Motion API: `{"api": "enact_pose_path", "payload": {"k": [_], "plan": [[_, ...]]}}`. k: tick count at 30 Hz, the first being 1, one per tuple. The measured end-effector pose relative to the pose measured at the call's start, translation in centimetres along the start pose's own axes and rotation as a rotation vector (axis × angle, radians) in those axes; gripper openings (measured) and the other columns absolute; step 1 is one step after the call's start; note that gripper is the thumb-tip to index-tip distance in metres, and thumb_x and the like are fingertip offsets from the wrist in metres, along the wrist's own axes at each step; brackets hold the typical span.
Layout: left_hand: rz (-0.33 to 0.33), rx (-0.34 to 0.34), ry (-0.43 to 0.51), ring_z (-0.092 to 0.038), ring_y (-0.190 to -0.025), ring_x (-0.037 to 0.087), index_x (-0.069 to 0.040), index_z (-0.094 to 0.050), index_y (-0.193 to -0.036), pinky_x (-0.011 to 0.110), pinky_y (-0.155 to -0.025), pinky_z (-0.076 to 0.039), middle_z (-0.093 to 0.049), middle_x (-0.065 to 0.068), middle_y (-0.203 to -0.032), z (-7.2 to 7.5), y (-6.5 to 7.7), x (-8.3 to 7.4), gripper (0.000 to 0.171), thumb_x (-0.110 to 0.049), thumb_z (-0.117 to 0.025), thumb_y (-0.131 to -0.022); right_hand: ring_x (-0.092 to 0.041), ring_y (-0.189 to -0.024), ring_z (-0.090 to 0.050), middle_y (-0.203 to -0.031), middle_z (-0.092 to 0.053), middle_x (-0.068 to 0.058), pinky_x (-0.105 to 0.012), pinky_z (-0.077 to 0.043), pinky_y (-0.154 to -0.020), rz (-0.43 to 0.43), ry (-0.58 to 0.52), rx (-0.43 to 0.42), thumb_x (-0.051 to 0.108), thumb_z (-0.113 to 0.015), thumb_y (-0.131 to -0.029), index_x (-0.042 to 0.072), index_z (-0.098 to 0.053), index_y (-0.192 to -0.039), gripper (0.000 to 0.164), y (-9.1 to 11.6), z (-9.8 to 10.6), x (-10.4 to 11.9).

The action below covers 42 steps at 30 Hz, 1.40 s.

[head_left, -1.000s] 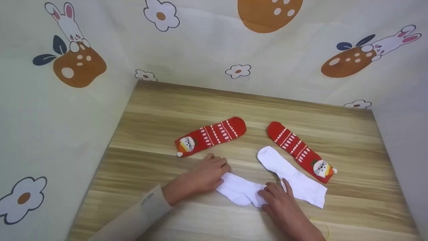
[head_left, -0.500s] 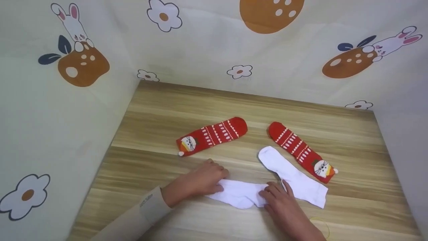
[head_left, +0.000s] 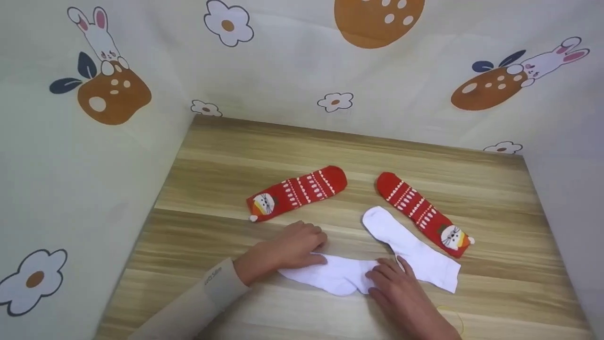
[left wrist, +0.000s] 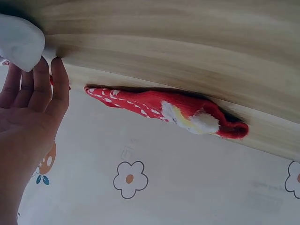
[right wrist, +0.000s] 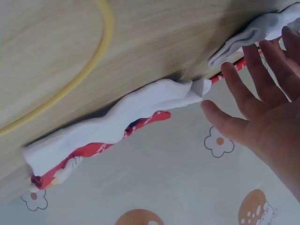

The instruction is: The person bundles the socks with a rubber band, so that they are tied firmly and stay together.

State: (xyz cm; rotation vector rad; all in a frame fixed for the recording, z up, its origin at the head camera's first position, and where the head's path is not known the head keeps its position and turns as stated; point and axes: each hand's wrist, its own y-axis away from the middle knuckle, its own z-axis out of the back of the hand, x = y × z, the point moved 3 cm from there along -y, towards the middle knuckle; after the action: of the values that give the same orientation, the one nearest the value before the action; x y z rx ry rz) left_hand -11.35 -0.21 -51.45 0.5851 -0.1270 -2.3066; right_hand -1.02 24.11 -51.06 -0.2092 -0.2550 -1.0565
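Note:
A white sock (head_left: pixel 335 276) lies lengthwise on the wooden table between my two hands. My left hand (head_left: pixel 299 245) is at its left part, the thumb lying along the top; the left wrist view shows the fingers fairly straight, their tips at the white fabric (left wrist: pixel 21 42). On the sock's right end rests my right hand (head_left: pixel 398 285), its fingers loosely bent and spread in the right wrist view, with the palm bare. Just right of that hand, a second white sock (head_left: pixel 415 252) lies flat with its toe pointing to the far left.
Two red patterned socks with animal faces lie farther back: one at left (head_left: pixel 297 193), one at right (head_left: pixel 424 215) beside the second white sock. A thin yellow elastic band (head_left: pixel 455 318) is near the right forearm. Printed cloth walls (head_left: pixel 273 71) enclose the table (head_left: pixel 226 146).
The left end of the white sock between my hands has spread out to the left and more of it shows. My left hand has shifted slightly; my right hand stays in place.

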Motion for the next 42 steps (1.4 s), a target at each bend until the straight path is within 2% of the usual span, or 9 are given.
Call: {"api": "enact_pose_path", "payload": {"k": [5,11,15,19,24,29,34,37,42], "plan": [[-0.021,-0.021,0.021,-0.060,-0.100,0.014,-0.017,-0.068,-0.127,0.034,-0.093,-0.053,-0.068,-0.002,-0.110,0.6,-1.9,-0.5,0.041,-0.043,-0.072,-0.095,-0.023,-0.125,-0.060,-0.118,-0.072,0.003,-0.057,-0.039,-0.115,-0.080,-0.019,0.034,0.023,-0.081,-0.089,0.017,-0.073,-0.118,0.031,0.5,0.6,-0.5],[-0.074,-0.050,0.052,-0.059,-0.101,0.014,-0.014,-0.065,-0.132,0.032,-0.092,-0.054,-0.066,0.000,-0.114,1.3,-4.2,-0.8,0.045,-0.039,-0.072,-0.095,-0.015,-0.119,-0.059,-0.119,-0.068,0.007,-0.045,-0.049,-0.109,-0.136,0.029,-0.030,0.025,-0.082,-0.089,0.020,-0.073,-0.119,0.032,1.4,1.9,-1.7],[-0.084,-0.057,0.048,-0.060,-0.112,0.016,-0.014,-0.061,-0.139,0.034,-0.098,-0.054,-0.066,0.001,-0.123,1.6,-5.4,-0.9,0.051,-0.040,-0.072,-0.096,-0.018,-0.119,-0.060,-0.119,-0.068,0.005,-0.047,-0.049,-0.107,-0.186,0.023,-0.072,0.020,-0.081,-0.090,0.017,-0.073,-0.120,0.032,2.1,2.8,-2.8],[-0.082,-0.058,0.052,-0.060,-0.122,0.018,-0.014,-0.057,-0.144,0.036,-0.105,-0.053,-0.064,0.003,-0.132,1.9,-6.4,-1.1,0.055,-0.039,-0.070,-0.097,-0.024,-0.120,-0.062,-0.124,-0.069,-0.002,-0.053,-0.051,-0.104,-0.281,-0.019,-0.094,0.020,-0.082,-0.089,0.014,-0.071,-0.125,0.039,2.9,3.7,-4.1],[-0.112,-0.103,0.018,-0.059,-0.121,0.019,-0.013,-0.058,-0.142,0.035,-0.106,-0.051,-0.063,0.004,-0.132,2.1,-7.8,-1.4,0.052,-0.039,-0.069,-0.098,-0.032,-0.121,-0.062,-0.130,-0.067,-0.011,-0.060,-0.051,-0.102,-0.394,-0.059,-0.097,0.021,-0.080,-0.091,0.010,-0.066,-0.132,0.045,3.8,4.6,-5.6],[-0.137,-0.147,-0.012,-0.059,-0.123,0.020,-0.011,-0.061,-0.137,0.037,-0.111,-0.048,-0.066,0.005,-0.129,2.0,-9.1,-1.7,0.048,-0.037,-0.068,-0.098,-0.036,-0.124,-0.059,-0.135,-0.063,-0.015,-0.063,-0.049,-0.104,-0.476,-0.072,-0.051,0.022,-0.077,-0.093,0.008,-0.061,-0.139,0.051,4.5,4.9,-6.9],[-0.095,-0.110,0.024,-0.055,-0.137,0.022,-0.014,-0.054,-0.148,0.040,-0.116,-0.045,-0.061,0.005,-0.144,1.8,-9.9,-1.8,0.057,-0.039,-0.067,-0.098,-0.038,-0.129,-0.055,-0.140,-0.059,-0.016,-0.064,-0.046,-0.107,-0.551,-0.092,0.015,0.025,-0.076,-0.094,0.009,-0.056,-0.144,0.056,5.1,4.9,-7.9],[-0.090,-0.112,0.029,-0.056,-0.136,0.022,-0.014,-0.054,-0.148,0.039,-0.115,-0.046,-0.062,0.005,-0.143,1.8,-10.2,-2.0,0.057,-0.039,-0.067,-0.098,-0.040,-0.128,-0.055,-0.139,-0.059,-0.019,-0.064,-0.046,-0.107,-0.568,-0.090,0.005,0.024,-0.076,-0.094,0.008,-0.055,-0.144,0.056,5.4,4.8,-8.4],[-0.120,-0.138,0.032,-0.060,-0.125,0.020,-0.014,-0.058,-0.142,0.036,-0.111,-0.048,-0.065,0.003,-0.132,1.8,-10.7,-2.2,0.051,-0.036,-0.069,-0.098,-0.043,-0.126,-0.057,-0.138,-0.059,-0.023,-0.064,-0.048,-0.104,-0.596,-0.076,-0.029,0.020,-0.076,-0.094,0.003,-0.054,-0.144,0.057,6.2,4.8,-9.4]]}}
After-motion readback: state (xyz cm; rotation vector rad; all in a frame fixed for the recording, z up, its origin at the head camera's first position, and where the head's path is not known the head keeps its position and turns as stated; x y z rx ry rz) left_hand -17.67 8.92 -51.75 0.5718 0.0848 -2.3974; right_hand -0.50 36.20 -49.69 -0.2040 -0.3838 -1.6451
